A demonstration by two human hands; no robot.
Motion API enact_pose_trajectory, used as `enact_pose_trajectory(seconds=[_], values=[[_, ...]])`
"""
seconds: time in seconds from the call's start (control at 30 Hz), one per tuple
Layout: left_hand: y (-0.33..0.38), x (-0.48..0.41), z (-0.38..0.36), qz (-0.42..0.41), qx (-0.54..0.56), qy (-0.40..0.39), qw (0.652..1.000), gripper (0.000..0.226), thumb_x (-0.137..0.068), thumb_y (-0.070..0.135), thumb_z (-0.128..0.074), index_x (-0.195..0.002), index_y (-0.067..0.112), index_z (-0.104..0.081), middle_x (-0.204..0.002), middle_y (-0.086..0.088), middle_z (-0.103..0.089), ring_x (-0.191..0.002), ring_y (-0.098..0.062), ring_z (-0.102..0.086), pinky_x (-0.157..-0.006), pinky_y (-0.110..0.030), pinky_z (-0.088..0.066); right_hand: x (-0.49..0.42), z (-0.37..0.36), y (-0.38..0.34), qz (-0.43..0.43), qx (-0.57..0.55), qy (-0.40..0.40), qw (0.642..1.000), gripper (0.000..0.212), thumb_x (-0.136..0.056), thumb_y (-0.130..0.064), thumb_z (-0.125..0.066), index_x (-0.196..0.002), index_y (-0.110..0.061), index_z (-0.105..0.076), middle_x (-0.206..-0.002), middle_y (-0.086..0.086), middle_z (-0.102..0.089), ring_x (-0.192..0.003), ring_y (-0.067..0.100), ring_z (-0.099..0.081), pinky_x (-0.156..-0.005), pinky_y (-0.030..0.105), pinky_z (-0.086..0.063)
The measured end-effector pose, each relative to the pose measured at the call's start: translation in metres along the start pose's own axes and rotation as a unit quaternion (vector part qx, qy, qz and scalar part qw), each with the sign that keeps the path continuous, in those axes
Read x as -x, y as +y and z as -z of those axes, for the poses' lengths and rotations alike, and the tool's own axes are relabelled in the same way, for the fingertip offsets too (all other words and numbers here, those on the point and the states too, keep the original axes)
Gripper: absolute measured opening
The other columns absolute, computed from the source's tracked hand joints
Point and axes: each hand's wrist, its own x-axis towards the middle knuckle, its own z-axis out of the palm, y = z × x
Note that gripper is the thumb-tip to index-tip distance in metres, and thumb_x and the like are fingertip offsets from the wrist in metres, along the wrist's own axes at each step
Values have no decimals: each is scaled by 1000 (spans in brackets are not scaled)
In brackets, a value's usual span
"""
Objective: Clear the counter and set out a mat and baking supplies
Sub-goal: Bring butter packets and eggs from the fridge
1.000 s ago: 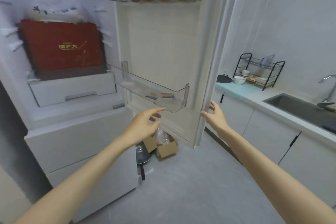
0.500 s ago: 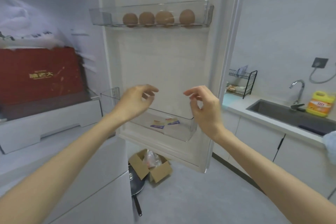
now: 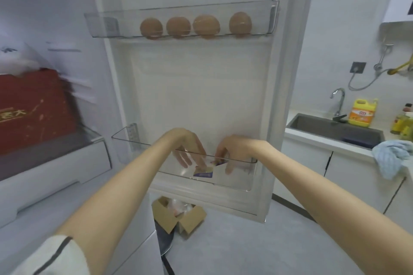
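Observation:
The fridge door stands open. Its lower clear door bin [image 3: 250, 176] holds two small white-and-purple packets. My left hand [image 3: 186, 148] reaches down into the bin with straight fingers, the tips at the lower packet [image 3: 203, 173]. My right hand [image 3: 230, 152] is also inside the bin, its fingers curled and pinching the top of the other packet [image 3: 220, 162]. Seen through the plastic, both sets of fingertips are blurred. Several brown eggs [image 3: 205, 27] sit in the upper door bin [image 3: 102, 27].
A red box [image 3: 33, 109] fills the fridge shelf at left. On the floor below the door lie a cardboard box [image 3: 178, 219] and a pan [image 3: 164, 243]. At right are the sink [image 3: 335, 129], a yellow bottle [image 3: 363, 114] and a blue cloth [image 3: 391, 156].
Both hands have gone from in front of the door down into the lower door bin. My right hand has closed on a packet. The view has moved closer to the door.

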Motion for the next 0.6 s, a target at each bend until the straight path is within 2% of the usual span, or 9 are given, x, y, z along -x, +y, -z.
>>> enact_pose_trajectory(seconds=[0.07,0.13,0.2,0.27,0.33,0.37,0.43,0.53,0.6], values=[[0,-9,-3,11,-11,-25,1000,62,-72,15,-83,-128,14,-57,-129,-4,-57,-103,-19,-63,-85,-30,-56,-2,-5,1,-4,-27,10,1000,50,-69,-18,-83,-116,-17,-66,-115,1,-68,-106,21,-61,-80,27,-45],[0,-16,-4,4,-26,-39,999,60,-70,16,-84,-125,14,-59,-128,-5,-57,-103,-18,-64,-87,-30,-55,-4,-8,2,-9,-30,16,999,50,-71,-15,-82,-118,-12,-65,-116,3,-67,-106,22,-60,-77,25,-43],[1,-20,-5,-5,-39,-46,998,59,-70,16,-84,-124,12,-60,-125,-4,-60,-101,-16,-66,-89,-30,-55,-6,-9,2,-12,-15,26,999,47,-72,-15,-81,-117,-10,-66,-114,6,-68,-105,23,-61,-80,27,-46],[2,-23,-7,-8,-44,-51,998,58,-71,15,-83,-124,9,-59,-114,-1,-66,-95,-13,-67,-91,-28,-54,-7,-10,3,-16,-10,34,999,44,-73,-15,-80,-115,-9,-67,-112,7,-69,-103,24,-62,-80,27,-47],[2,-24,-9,-12,-40,-49,998,56,-72,17,-82,-122,8,-60,-97,4,-67,-86,-9,-68,-92,-27,-53,-8,-9,4,-18,-1,38,999,43,-74,-14,-79,-115,-9,-67,-111,7,-69,-98,22,-62,-71,24,-44],[1,-25,-9,-14,-33,-47,998,56,-71,18,-83,-121,8,-61,-93,4,-66,-84,-8,-68,-91,-26,-53,-9,-9,4,-18,7,39,999,43,-74,-14,-79,-115,-9,-67,-111,7,-69,-95,22,-61,-66,23,-42],[0,-26,-7,-17,-16,-43,999,54,-71,20,-83,-119,7,-61,-90,3,-66,-80,-6,-68,-86,-23,-54,-11,-9,5,-17,25,44,999,43,-75,-14,-78,-116,-9,-66,-110,6,-69,-96,23,-61,-67,21,-36],[-1,-30,-6,-16,-2,-49,999,44,-76,19,-79,-114,5,-62,-89,0,-68,-80,-9,-69,-79,-22,-56,-13,-12,7,-11,40,78,996,29,-82,-16,-73,-111,-11,-68,-104,4,-68,-84,20,-55,-69,21,-36],[-4,-31,-4,-26,23,-34,999,38,-76,18,-79,-108,2,-65,-97,-6,-69,-88,-15,-70,-79,-25,-57,-11,-12,11,-8,57,125,991,14,-86,-18,-66,-99,-13,-69,-92,3,-65,-76,19,-50,-66,22,-35]])
